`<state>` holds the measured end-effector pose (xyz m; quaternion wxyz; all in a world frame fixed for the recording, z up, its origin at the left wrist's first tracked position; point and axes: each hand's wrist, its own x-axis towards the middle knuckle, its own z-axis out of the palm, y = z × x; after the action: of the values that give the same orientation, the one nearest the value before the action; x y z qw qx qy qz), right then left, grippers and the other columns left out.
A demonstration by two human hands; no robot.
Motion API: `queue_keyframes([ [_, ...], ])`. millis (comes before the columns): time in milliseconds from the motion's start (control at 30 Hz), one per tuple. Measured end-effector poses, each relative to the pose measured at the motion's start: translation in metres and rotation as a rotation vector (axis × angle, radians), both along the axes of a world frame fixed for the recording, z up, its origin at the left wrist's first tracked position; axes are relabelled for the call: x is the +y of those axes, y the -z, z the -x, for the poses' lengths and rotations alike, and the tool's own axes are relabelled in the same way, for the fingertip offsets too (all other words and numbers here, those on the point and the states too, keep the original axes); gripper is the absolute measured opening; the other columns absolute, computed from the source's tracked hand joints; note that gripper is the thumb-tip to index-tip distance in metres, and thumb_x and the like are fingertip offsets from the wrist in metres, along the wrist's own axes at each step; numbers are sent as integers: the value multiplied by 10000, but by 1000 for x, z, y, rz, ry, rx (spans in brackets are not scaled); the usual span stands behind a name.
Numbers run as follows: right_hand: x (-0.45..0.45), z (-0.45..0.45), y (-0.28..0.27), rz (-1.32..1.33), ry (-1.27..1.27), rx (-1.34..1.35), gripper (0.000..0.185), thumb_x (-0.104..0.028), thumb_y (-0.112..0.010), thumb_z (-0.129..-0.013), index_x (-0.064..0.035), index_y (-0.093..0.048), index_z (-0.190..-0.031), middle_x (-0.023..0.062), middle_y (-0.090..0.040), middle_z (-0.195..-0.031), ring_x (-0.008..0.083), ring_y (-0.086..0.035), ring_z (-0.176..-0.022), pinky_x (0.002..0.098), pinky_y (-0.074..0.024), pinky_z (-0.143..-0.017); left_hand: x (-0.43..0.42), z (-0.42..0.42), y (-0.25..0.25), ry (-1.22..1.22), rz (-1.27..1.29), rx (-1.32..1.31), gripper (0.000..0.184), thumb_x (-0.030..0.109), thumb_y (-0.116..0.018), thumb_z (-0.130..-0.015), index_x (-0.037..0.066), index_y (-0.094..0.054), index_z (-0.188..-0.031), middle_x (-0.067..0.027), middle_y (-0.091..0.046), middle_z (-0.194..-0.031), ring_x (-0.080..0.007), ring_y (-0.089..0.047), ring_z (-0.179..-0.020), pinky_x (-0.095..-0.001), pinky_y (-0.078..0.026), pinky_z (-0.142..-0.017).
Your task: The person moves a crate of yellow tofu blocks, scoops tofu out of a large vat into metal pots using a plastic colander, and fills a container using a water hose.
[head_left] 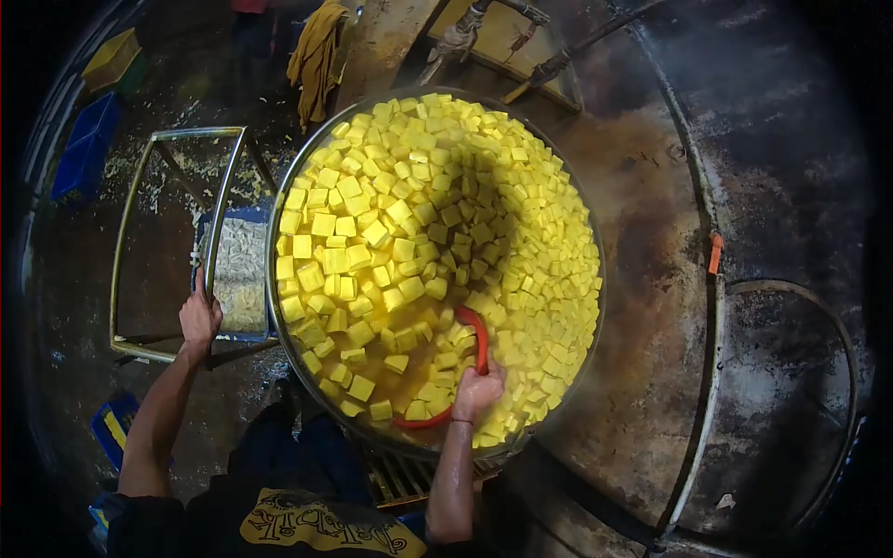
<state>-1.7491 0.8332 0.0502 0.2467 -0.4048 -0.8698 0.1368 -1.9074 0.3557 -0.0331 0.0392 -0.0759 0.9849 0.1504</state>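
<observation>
A big round metal vat (275,279) stands in front of me, filled nearly from side to side with yellow cubes (324,225); cloudy yellowish liquid (377,358) shows between them, mostly in the near left part, where they lie looser; a dark shadow falls across the middle. To the left, a blue-rimmed tray (244,279) holds pale, whitish pieces, partly behind a metal frame (226,200); farther off on that side are a blue crate (82,153) and a yellow crate (112,58); a smaller blue container (110,446) with something yellow in it sits lower left.

The curved red tool (481,342) is in the near part of the vat, among the cubes; its visible upper length bends down from near the middle towards me, and a lower stretch runs off to the left near the vat's near rim; its long axis appears to slant from upper right to lower left. My right hand (479,392) is closed round its right side; my left hand (199,321) is outside the vat, wrapped on the frame's upright rail.
</observation>
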Motion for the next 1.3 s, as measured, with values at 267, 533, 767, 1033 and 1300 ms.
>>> queue_keyframes([
  [267,13,2,51,215,231,22,410,-30,-573,-637,-64,-723,-1017,178,-678,-739,261,-639,-629,358,-501,-633,-1,0,2,-3,31,-5,733,100,-599,-766,108,-280,-1426,-233,-635,-762,-419,-624,-704,-515,-510,-643],
  [533,53,-61,62,633,268,438,460,84,-537,-645,15,-683,-1076,117,-688,-797,191,-614,-658,306,-500,-634,1,3,4,-15,93,18,721,135,-625,-762,141,-311,-1411,-207,-647,-821,-395,-640,-747,-489,-520,-661],
  [767,61,-101,52,1068,360,828,670,163,-591,-596,28,-558,-1252,127,-654,-892,215,-611,-726,322,-524,-681,5,-3,-4,-27,42,9,731,200,-604,-813,173,-251,-1452,-230,-596,-1062,-398,-621,-881,-488,-514,-740],
  [1033,81,-118,97,1208,686,743,308,75,-646,-577,37,-646,-882,87,-621,-766,242,-594,-659,350,-529,-633,154,-106,-101,211,-598,352,436,115,-597,-822,-35,-434,-1198,-251,-519,-1090,-349,-519,-1013,-455,-408,-870],
  [1300,63,-103,65,1188,596,866,239,61,-644,-529,26,-605,-761,99,-594,-709,237,-554,-594,353,-473,-533,295,-163,9,-309,-1209,-1072,306,121,-614,-869,35,-489,-1134,-121,-604,-869,-226,-624,-725,-367,-569,-650],
])
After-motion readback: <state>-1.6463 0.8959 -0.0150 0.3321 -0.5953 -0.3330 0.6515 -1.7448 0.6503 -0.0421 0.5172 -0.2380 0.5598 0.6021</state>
